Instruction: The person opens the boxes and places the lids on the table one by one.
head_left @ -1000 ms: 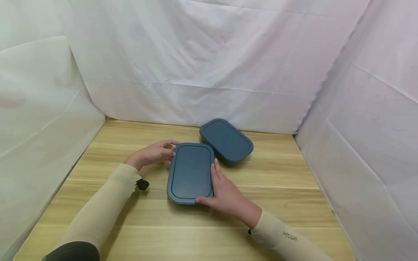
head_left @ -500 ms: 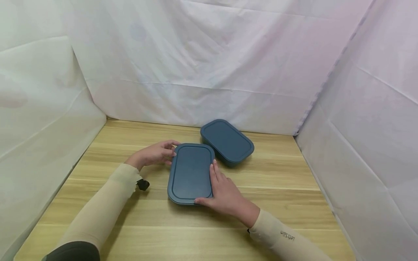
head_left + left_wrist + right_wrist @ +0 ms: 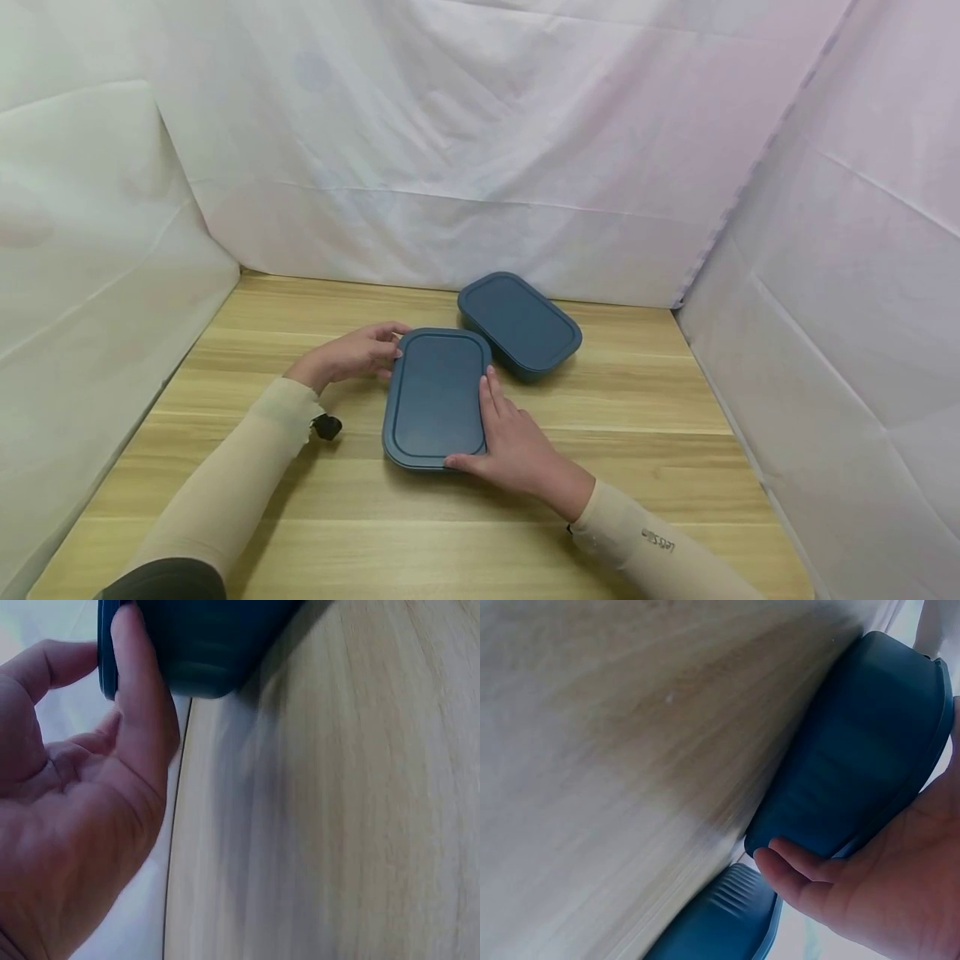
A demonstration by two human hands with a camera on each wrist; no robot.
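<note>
Head view: I see the near container, a dark blue rounded rectangle with a raised border on its top face, lying at the middle of the wooden table. Its long axis runs from the near edge toward the far edge, tilted slightly right. I cannot tell what it holds; its top is closed. My left hand touches its far-left corner, fingers curled against the rim. My right hand grips its near-right corner, fingers lying along the right side, thumb at the near edge. A second blue container lies just beyond, angled toward the far-right corner, also closed.

Left wrist view: fingertips press the container's rim.

Right wrist view: the thumb hooks under the container's ribbed wall; the second container lies just beside it.
</note>
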